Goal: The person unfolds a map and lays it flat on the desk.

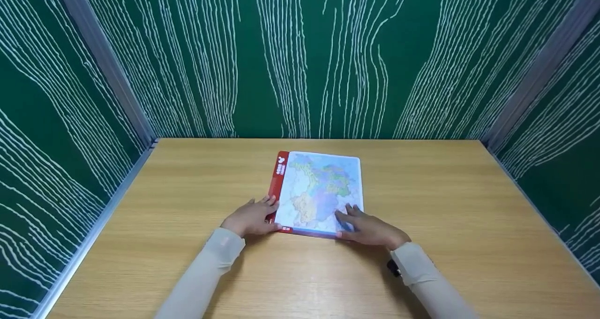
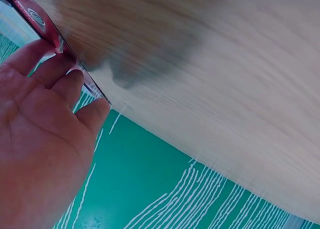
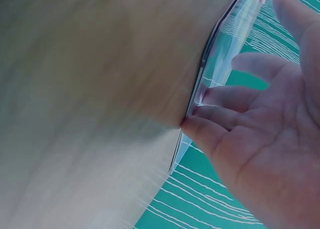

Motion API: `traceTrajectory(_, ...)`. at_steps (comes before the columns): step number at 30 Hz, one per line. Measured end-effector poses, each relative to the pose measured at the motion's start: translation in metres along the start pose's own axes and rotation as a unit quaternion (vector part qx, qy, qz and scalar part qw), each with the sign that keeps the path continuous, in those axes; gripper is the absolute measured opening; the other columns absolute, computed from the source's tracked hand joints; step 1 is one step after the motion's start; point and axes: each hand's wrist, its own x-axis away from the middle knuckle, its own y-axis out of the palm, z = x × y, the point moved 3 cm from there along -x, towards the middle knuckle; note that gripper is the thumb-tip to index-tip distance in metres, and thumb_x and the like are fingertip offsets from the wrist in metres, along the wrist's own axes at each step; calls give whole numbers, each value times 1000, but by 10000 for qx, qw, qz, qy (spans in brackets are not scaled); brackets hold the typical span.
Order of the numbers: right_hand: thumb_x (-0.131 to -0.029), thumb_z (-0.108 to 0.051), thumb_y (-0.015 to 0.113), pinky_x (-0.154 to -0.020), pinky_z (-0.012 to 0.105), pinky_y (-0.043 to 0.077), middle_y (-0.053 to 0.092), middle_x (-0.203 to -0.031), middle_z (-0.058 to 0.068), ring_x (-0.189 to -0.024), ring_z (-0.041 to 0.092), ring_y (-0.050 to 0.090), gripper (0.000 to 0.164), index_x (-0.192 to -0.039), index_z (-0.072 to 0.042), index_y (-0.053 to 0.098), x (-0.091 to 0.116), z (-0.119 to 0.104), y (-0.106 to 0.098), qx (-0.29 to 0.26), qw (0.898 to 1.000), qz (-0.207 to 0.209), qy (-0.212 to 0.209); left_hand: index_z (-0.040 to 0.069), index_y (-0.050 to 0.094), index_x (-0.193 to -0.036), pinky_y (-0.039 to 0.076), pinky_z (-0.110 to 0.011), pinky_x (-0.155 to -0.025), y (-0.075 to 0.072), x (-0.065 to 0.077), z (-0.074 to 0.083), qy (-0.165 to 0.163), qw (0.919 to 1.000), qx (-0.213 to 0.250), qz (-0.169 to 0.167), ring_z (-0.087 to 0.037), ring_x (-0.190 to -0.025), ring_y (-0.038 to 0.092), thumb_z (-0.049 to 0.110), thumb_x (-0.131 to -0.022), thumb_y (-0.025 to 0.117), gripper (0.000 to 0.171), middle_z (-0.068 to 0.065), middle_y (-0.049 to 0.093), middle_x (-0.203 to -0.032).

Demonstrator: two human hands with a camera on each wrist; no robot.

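Observation:
A thin rectangular board with a pastel map printed on it [image 1: 318, 192] lies flat on the table, slightly turned. Down its left side runs a red strip [image 1: 277, 180] with white lettering. My left hand [image 1: 253, 217] rests at the lower left edge, fingertips on the red strip and thumb near the front corner. In the left wrist view, its extended fingers [image 2: 67, 84] line the board's red edge. Over the lower right corner spreads my right hand [image 1: 370, 227], thumb at the front edge. The right wrist view shows its fairly straight fingers [image 3: 220, 96] along the board's side edge.
The wooden table [image 1: 422, 183] extends on all sides of the board. Green panels with white wavy lines [image 1: 328, 61] stand behind it and to both sides, joined by grey metal posts [image 1: 105, 51]. A small dark object [image 1: 393, 268] shows under the right wrist.

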Motion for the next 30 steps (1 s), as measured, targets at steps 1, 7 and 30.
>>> traceTrajectory(1,-92,-53,54,-116,59,15,13,-161,12,-148,35,6,69,-150,-24,33,0,1,0,-2,10000,-7,10,20,32,-150,11,-47,-121,0,1,0,-6,10000,-29,-7,-17,-149,16,49,-84,65,79,3,23,-159)
traceTrajectory(7,-93,-50,55,-116,60,16,15,-161,13,-148,36,6,64,-149,-24,37,-3,6,-1,74,9998,0,-167,17,35,-149,15,-48,-121,1,4,2,225,9997,-111,62,-20,-148,19,48,-86,62,75,-1,26,-158)
traceTrajectory(30,-88,-37,67,-117,58,15,14,-161,8,-149,33,4,62,-144,-29,43,-6,13,-9,-113,9999,-45,-60,19,32,-150,17,-46,-121,5,12,14,46,9996,-262,107,-20,-148,22,47,-84,66,79,1,24,-159)
